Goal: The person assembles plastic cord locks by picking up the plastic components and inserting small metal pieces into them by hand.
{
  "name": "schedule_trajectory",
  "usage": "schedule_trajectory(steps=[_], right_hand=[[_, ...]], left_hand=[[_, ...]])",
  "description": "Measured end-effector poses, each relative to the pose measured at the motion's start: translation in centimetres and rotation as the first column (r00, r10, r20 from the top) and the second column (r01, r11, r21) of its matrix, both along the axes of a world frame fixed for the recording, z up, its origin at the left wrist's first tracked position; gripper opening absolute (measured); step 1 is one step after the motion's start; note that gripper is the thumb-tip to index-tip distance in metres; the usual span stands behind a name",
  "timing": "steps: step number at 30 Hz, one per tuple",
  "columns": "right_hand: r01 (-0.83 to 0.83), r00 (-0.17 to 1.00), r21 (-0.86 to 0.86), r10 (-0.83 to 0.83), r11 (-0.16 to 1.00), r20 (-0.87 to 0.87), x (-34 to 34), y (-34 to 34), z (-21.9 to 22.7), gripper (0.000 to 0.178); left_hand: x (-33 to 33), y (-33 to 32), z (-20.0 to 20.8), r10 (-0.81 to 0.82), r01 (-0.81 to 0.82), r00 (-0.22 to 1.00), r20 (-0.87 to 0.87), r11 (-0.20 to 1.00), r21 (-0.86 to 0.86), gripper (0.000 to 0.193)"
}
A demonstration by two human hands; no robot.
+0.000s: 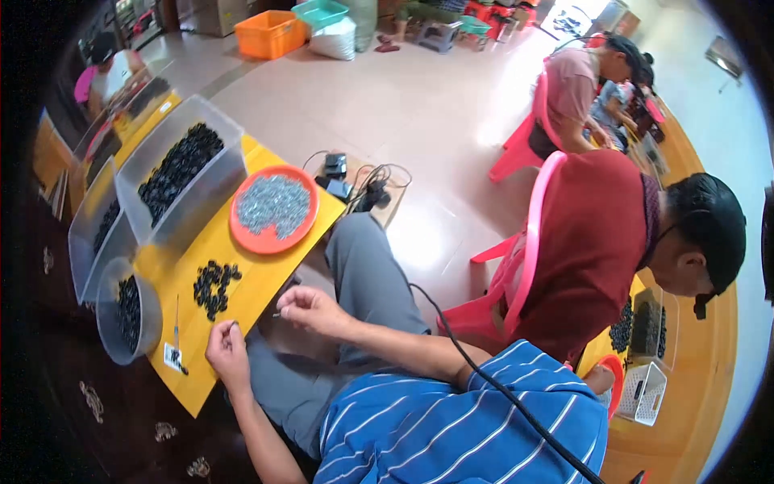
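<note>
My left hand (pixel 228 352) is closed in a pinch at the edge of the yellow board (pixel 242 292), with a small black part (pixel 235 323) showing at its fingertips. To its right, over my lap, my right hand (pixel 316 312) pinches a small silvery metal piece (pixel 277 315); its exact shape is too small to tell. A loose pile of small black parts (pixel 214 286) lies on the board just beyond my left hand. Farther off sits a round red plate (pixel 239 235) heaped with small silvery metal pieces (pixel 274 203).
Clear bins (pixel 181 211) and a round clear tub (pixel 150 339) hold black parts on the left. A thin rod-like tool (pixel 176 319) lies near a small white card (pixel 172 356). Cables (pixel 395 173) lie beyond my knee. A person on a pink chair (pixel 524 266) sits close at right.
</note>
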State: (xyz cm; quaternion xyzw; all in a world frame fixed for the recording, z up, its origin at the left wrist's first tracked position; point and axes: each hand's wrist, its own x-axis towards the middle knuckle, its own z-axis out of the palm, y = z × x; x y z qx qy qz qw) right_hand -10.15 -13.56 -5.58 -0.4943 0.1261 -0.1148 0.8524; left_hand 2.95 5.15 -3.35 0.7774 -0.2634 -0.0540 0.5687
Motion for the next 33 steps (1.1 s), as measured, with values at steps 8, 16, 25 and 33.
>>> schedule_trajectory(steps=[8,16,25,33], right_hand=[[0.050,0.999,0.016,-0.050,0.999,0.002,-0.2,-0.7,1.2,0.008],[0.100,0.993,-0.124,-0.108,0.987,-0.058,-0.4,-1.3,1.1,0.009],[-0.031,0.993,-0.075,0.022,0.997,-0.120,2.5,-0.2,2.2,0.009],[-0.094,0.984,-0.175,0.066,0.980,-0.163,5.4,0.7,1.4,0.008]], left_hand=[[0.3,-1.1,0.4,-0.054,0.007,0.950,-0.306,0.988,-0.152,0.024],[1.4,-1.8,0.0,-0.157,0.101,0.909,-0.386,0.982,-0.161,0.033],[1.4,-0.8,-0.5,-0.243,0.128,0.890,-0.387,0.946,-0.298,0.026],[1.7,-0.4,-0.3,-0.282,0.196,0.892,-0.353,0.945,-0.262,0.029]])
